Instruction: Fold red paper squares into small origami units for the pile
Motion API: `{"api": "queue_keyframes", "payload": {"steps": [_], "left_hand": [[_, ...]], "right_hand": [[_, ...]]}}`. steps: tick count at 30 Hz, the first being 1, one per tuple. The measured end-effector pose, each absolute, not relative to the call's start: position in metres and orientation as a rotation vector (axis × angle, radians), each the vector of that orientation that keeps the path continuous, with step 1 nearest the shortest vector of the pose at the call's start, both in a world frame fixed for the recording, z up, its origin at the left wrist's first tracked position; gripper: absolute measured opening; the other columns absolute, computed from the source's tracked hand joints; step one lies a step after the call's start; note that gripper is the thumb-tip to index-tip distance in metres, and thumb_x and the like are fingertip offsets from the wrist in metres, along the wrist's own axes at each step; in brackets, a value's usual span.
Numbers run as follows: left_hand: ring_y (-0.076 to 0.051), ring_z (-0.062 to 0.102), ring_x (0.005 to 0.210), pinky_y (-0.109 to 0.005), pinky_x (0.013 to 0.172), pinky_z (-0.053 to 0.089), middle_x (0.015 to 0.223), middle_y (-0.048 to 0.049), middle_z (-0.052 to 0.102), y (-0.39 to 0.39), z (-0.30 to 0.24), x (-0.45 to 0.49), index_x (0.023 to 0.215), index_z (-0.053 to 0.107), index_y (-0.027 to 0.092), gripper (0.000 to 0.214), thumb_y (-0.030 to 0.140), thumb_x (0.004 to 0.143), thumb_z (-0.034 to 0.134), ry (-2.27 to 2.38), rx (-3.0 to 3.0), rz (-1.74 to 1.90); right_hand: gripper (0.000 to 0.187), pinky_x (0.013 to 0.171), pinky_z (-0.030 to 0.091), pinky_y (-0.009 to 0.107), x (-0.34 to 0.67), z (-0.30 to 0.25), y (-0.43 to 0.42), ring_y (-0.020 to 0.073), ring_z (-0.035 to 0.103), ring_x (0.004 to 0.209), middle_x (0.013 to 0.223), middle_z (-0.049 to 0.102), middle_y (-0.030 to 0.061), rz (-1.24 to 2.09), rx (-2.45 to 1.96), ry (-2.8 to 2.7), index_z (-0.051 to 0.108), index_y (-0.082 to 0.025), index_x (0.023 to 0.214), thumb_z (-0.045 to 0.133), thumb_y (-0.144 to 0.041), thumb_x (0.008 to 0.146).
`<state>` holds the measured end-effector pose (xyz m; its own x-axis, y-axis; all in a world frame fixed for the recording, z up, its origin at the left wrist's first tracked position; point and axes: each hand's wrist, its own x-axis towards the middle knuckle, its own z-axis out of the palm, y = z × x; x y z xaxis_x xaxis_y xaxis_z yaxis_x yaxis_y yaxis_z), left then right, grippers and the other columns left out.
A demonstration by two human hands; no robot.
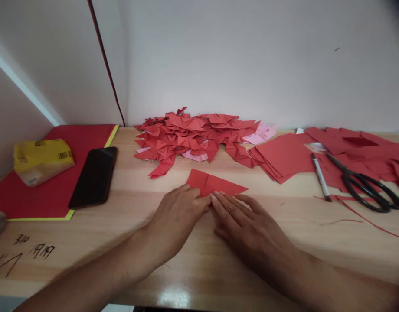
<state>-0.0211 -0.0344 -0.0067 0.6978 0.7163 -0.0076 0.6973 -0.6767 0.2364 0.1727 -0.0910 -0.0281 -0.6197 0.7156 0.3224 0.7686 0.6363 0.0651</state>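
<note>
Both hands on red paper (scissors well apart).

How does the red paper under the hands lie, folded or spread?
Folded: the red paper tapers to a sharp corner above the right hand, with a crease near the left hand.

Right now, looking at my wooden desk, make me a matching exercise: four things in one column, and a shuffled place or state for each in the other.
Things
1. Creased red paper piece
2. Black rectangular smartphone
3. Black-handled metal scissors
4. Yellow packet with black print

Places and states
A. Just right of the white marker
B. On large red sheets
C. Touched by the left hand and right hand
D. Dark screen facing up

Pairs: 1-C, 2-D, 3-A, 4-B
</note>
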Motion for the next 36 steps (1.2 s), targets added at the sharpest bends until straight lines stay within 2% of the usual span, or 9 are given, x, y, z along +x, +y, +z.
{"api": "queue_keyframes", "payload": {"steps": [5, 10, 17, 22, 24, 26, 28, 31, 36], "left_hand": [[-0.017, 0.052, 0.073, -0.028, 0.065, 0.040, 0.075, -0.0009, 0.059, -0.033, -0.004, -0.021, 0.091, 0.067, 0.020, 0.018, 0.022, 0.096, 0.050, 1.118, 2.727, 0.134], [-0.017, 0.053, 0.074, -0.028, 0.064, 0.039, 0.077, -0.0011, 0.059, -0.034, -0.005, -0.022, 0.104, 0.066, 0.022, 0.021, 0.026, 0.098, 0.046, 1.113, 2.722, 0.117], [-0.020, 0.054, 0.082, -0.032, 0.071, 0.044, 0.085, -0.0035, 0.060, -0.039, -0.004, -0.023, 0.115, 0.063, 0.021, 0.025, 0.022, 0.097, 0.045, 1.115, 2.777, 0.052], [-0.024, 0.054, 0.088, -0.037, 0.073, 0.047, 0.091, -0.0090, 0.062, -0.048, 0.001, -0.013, 0.111, 0.064, 0.016, 0.023, 0.021, 0.096, 0.047, 1.190, 2.946, 0.060], [-0.030, 0.055, 0.103, -0.043, 0.080, 0.048, 0.107, -0.0142, 0.063, -0.051, -0.002, -0.008, 0.116, 0.063, 0.013, 0.027, 0.022, 0.096, 0.047, 1.213, 3.027, 0.179], [-0.035, 0.044, 0.128, -0.052, 0.099, 0.041, 0.136, -0.0167, 0.054, -0.055, -0.009, -0.003, 0.129, 0.055, 0.012, 0.038, 0.029, 0.097, 0.046, 1.089, 3.131, 0.374], [-0.033, 0.035, 0.139, -0.054, 0.112, 0.029, 0.148, -0.0155, 0.045, -0.058, -0.017, 0.001, 0.140, 0.045, 0.008, 0.052, 0.041, 0.099, 0.039, 0.882, 3.173, 0.391], [-0.029, 0.034, 0.142, -0.049, 0.117, 0.024, 0.147, -0.0156, 0.046, -0.063, -0.027, 0.006, 0.145, 0.036, 0.003, 0.071, 0.056, 0.098, 0.030, 0.831, 3.150, 0.359], [-0.029, 0.035, 0.142, -0.045, 0.120, 0.021, 0.148, -0.0185, 0.044, -0.071, -0.032, 0.009, 0.142, 0.040, -0.001, 0.080, 0.063, 0.095, 0.030, 0.894, 3.162, 0.276]], "right_hand": [[0.041, 0.097, 0.051, 0.050, 0.176, -0.026, -0.093, 0.0303, 0.059, 0.122, 0.134, 0.059, 0.0178, -0.342, -1.278, -2.603, 0.061, -0.006, 0.128, 0.039, -0.028, 0.100], [0.045, 0.100, 0.050, 0.047, 0.190, -0.023, -0.096, 0.0294, 0.061, 0.119, 0.130, 0.061, 0.0196, -0.416, -1.322, -2.596, 0.064, -0.004, 0.122, 0.036, -0.032, 0.101], [0.040, 0.102, 0.045, 0.051, 0.212, -0.026, -0.100, 0.0305, 0.059, 0.122, 0.134, 0.058, 0.0216, -0.501, -1.441, -2.538, 0.060, -0.002, 0.126, 0.041, -0.026, 0.099], [0.039, 0.101, 0.045, 0.051, 0.210, -0.029, -0.101, 0.0300, 0.060, 0.121, 0.134, 0.059, 0.0211, -0.527, -1.458, -2.515, 0.059, -0.004, 0.125, 0.039, -0.025, 0.100], [0.039, 0.100, 0.044, 0.052, 0.209, -0.030, -0.101, 0.0308, 0.060, 0.120, 0.132, 0.060, 0.0220, -0.550, -1.448, -2.520, 0.060, -0.003, 0.125, 0.039, -0.024, 0.100], [0.039, 0.099, 0.044, 0.052, 0.209, -0.031, -0.100, 0.0318, 0.061, 0.119, 0.131, 0.061, 0.0230, -0.579, -1.427, -2.523, 0.060, -0.002, 0.123, 0.038, -0.024, 0.100], [0.039, 0.099, 0.044, 0.053, 0.209, -0.031, -0.100, 0.0327, 0.061, 0.119, 0.130, 0.061, 0.0233, -0.599, -1.401, -2.532, 0.061, -0.001, 0.121, 0.037, -0.023, 0.101], [0.039, 0.097, 0.044, 0.053, 0.208, -0.032, -0.100, 0.0338, 0.060, 0.119, 0.129, 0.061, 0.0238, -0.610, -1.377, -2.547, 0.063, -0.001, 0.117, 0.033, -0.020, 0.101], [0.039, 0.097, 0.045, 0.052, 0.208, -0.035, -0.100, 0.0331, 0.062, 0.117, 0.127, 0.063, 0.0240, -0.669, -1.373, -2.524, 0.061, 0.000, 0.120, 0.036, -0.021, 0.100]]}}
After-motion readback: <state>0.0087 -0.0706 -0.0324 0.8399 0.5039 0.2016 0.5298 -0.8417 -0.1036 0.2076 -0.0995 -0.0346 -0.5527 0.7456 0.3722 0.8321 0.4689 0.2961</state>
